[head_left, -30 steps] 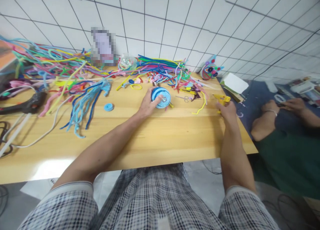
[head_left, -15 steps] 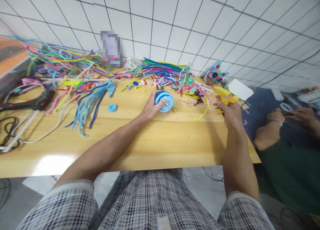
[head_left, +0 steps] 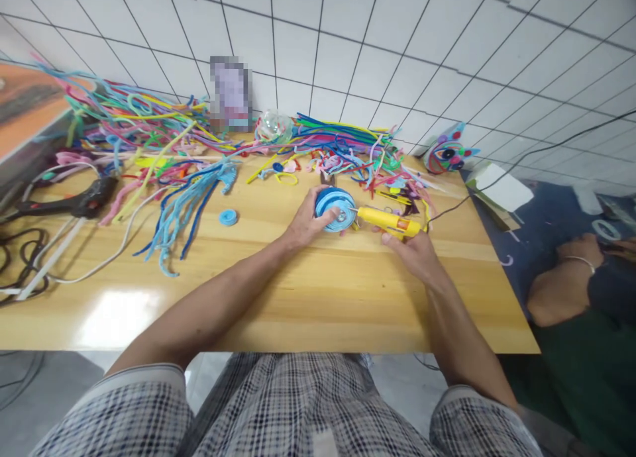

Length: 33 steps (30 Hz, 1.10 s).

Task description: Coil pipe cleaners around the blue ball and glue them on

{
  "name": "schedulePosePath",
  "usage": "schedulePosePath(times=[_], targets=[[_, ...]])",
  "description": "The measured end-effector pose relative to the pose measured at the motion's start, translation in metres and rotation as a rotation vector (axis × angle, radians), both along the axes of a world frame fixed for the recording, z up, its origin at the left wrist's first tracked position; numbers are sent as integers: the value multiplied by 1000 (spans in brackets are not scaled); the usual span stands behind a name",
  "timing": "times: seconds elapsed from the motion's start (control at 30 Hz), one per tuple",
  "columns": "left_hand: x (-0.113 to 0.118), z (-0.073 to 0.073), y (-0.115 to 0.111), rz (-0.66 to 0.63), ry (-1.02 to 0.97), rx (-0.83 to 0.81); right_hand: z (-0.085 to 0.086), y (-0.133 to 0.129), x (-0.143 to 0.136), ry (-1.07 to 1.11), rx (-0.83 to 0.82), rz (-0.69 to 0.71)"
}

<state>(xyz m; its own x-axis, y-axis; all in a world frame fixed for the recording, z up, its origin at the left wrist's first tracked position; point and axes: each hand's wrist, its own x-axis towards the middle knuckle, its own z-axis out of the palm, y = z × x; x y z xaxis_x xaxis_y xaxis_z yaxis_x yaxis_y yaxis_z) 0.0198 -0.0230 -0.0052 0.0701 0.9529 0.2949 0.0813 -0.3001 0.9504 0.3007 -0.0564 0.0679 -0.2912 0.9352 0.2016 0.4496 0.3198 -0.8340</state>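
My left hand (head_left: 309,220) grips a round coil of light and dark blue pipe cleaners (head_left: 342,202), its thumb laid across the front near the centre. In my right hand (head_left: 415,248) is a yellow glue gun (head_left: 390,221), held level with its nozzle pointing left at the coil's right edge. Whether the tip touches the coil I cannot tell. A smaller light blue coil (head_left: 228,217) lies on the table to the left. Small scissors lie behind the glue gun, mostly hidden by it.
Loose blue pipe cleaners (head_left: 186,208) and a large multicoloured heap (head_left: 144,116) cover the left and back of the wooden table (head_left: 298,304). A black glue gun (head_left: 89,199) with cables lies left. A colourful animal-face figure (head_left: 447,153) stands back right. Another person's arm (head_left: 566,278) is at right.
My right hand has brought the yellow glue gun left from the table's right side to the coil, levelling it. My left hand keeps its hold on the coil. The view has shifted slightly.
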Motion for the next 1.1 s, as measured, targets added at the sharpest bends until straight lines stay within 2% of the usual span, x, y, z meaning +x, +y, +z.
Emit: schedulePosePath(times=[0.23, 0.6, 1.1], targets=[[-3, 3, -3, -24, 23, 42, -10, -11, 2, -42, -87, -22], [-9, 2, -3, -35, 121, 55, -21, -12, -2, -55, -44, -29], [-13, -2, 0, -87, 83, 68, -27, -14, -4, 26, -93, 5]])
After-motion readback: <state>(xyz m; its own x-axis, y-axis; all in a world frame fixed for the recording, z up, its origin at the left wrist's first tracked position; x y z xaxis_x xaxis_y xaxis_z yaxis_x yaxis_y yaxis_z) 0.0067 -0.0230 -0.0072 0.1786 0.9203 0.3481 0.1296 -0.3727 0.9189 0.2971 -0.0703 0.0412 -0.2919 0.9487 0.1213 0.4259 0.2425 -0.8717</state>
